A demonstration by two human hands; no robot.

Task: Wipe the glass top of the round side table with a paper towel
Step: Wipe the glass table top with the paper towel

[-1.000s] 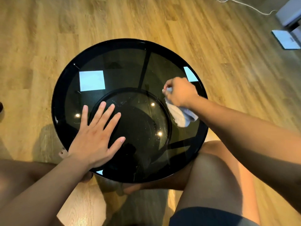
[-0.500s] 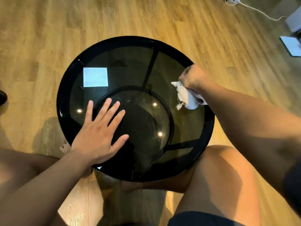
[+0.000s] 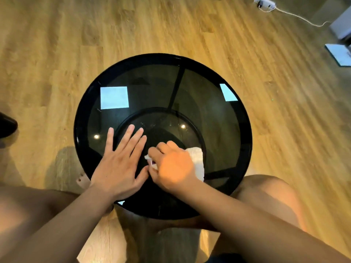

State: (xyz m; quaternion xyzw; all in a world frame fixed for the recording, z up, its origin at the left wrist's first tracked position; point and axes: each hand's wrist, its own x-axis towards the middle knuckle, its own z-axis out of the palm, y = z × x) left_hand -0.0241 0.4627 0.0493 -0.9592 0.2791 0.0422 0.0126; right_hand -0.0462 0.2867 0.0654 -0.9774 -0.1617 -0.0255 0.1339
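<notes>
White paper towel (image 3: 196, 160), only one, lies bunched under my right hand (image 3: 171, 168) near the middle of the glass top (image 3: 218, 120) of the desk (image 3: 247, 149), a little toward its near edge. My fingers curl over the towel so I can press and drag it across the glass. My left hand (image 3: 117, 164) lies flat, fingers spread and holding nothing, on the desk's near-left part, I judge to steady it. One desk, two hands, wooden floor (image 3: 57, 54) all around the desk.

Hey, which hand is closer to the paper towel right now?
Right. The right hand grips the paper towel, pressing it on the glass top. The left hand lies flat on the glass just left of it, thumb near the towel's edge.
</notes>
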